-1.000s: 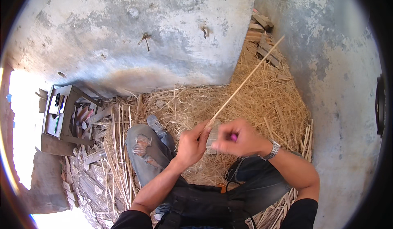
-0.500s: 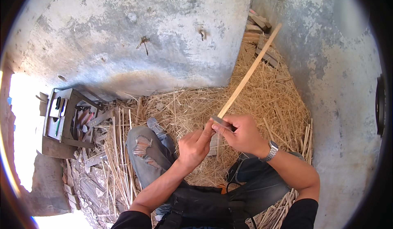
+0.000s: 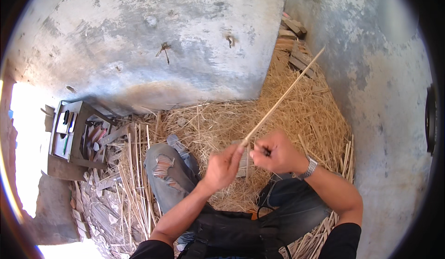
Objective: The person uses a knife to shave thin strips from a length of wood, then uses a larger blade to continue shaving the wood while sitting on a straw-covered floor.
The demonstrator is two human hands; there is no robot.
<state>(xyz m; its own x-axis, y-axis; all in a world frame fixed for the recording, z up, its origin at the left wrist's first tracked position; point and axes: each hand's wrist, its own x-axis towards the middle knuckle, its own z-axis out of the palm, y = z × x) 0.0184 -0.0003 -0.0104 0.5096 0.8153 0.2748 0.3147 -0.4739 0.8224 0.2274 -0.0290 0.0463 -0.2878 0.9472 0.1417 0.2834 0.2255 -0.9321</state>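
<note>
My left hand is closed round the lower end of a long, thin pale wooden strip. The strip slants up and to the right, its narrow side showing and its far tip near the right wall. Just right of the held end is my right hand, fingers curled in, a little apart from the strip. A dark spot shows inside its curl, mostly hidden by the fingers, and I cannot make out what it is. Both hands are above the straw between my bent knees.
Straw covers the floor ahead. Walls rise in front and at the right. A small wooden stand with pens on it is at left, beside long thin sticks. Wood blocks lie in the far corner.
The strip has turned from its broad face to its narrow side, and its tip has dropped. My right hand has come off the strip, where a grey flat piece showed earlier.
</note>
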